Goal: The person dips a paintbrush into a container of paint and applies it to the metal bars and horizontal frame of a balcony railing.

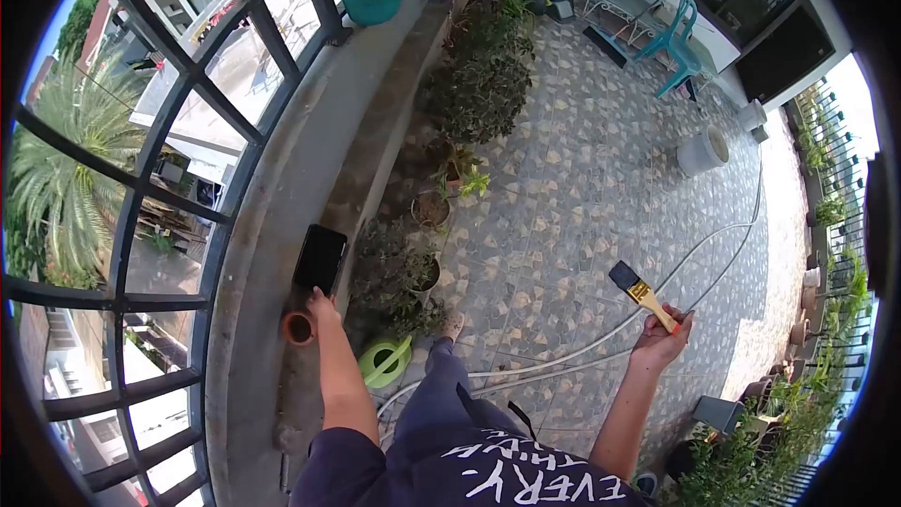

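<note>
In my right hand (663,336) is a paintbrush (648,295), its pale wooden handle between my fingers and its dark bristles pointing up and left. My left hand (325,308) is closed at the right rim of a small terracotta pot (299,328) on the ledge beside the wall. Just beyond my left fingertips lies a flat black rectangular object (320,258). A light green watering can (384,362) stands on the floor to the right of my left forearm.
Potted plants (413,272) line the ledge, beside a barred railing (141,188). A hose (601,333) runs across the tiled floor (544,225). Further off are a white bucket (702,152), a teal chair (678,45) and a broom (608,45). More plants (779,441) stand on the right.
</note>
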